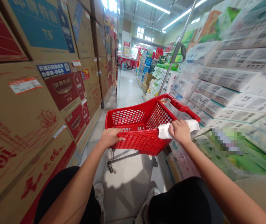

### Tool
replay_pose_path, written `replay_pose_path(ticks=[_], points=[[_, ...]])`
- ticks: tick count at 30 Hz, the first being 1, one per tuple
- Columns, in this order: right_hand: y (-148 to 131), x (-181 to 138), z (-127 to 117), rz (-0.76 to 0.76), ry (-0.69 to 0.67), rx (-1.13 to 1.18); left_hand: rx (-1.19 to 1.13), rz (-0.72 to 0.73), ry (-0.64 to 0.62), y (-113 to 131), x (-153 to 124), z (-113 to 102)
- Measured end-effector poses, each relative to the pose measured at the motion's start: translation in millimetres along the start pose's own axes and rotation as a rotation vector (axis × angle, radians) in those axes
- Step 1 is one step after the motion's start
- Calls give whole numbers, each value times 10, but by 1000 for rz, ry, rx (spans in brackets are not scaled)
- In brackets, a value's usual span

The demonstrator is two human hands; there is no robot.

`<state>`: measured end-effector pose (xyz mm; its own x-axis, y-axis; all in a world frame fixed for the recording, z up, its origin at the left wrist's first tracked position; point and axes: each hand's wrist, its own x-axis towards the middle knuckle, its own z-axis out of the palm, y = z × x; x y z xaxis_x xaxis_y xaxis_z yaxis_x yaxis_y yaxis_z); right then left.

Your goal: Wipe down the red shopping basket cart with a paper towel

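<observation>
A red plastic shopping cart [137,141] with perforated basket walls stands crosswise in front of me, its handle at the right. My left hand [111,137] grips the near left corner of the basket, fingers over the rim and thumb along the outside. Over the near right part of the rim lies a white cloth [164,131], which reaches toward the handle. My right hand [181,131] presses that cloth against the rim with its fingers curled over it.
Stacked cardboard cartons [18,118] wall the left side. Packs of paper goods [228,81] are piled along the right, with a metal pole [170,67] in front of them. A tiled aisle floor [127,88] runs ahead between the stacks. Casters [110,166] show under the cart.
</observation>
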<state>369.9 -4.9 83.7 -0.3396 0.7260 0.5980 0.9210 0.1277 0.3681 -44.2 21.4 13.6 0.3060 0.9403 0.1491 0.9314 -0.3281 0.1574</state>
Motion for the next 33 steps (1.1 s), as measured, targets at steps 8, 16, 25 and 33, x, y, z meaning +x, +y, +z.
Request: replay_pose_path(ticks=[8, 16, 25, 33], points=[[-1555, 138, -21, -20, -91, 251, 3, 25, 73, 36, -28, 70], [-2231, 301, -48, -137, -127, 389, -19, 34, 19, -42, -87, -58], [-689, 49, -130, -26, -114, 90, -33, 2, 3, -227, -134, -87], [-1872, 155, -118, 54, -108, 268, -26, 12, 60, 7, -120, 25]])
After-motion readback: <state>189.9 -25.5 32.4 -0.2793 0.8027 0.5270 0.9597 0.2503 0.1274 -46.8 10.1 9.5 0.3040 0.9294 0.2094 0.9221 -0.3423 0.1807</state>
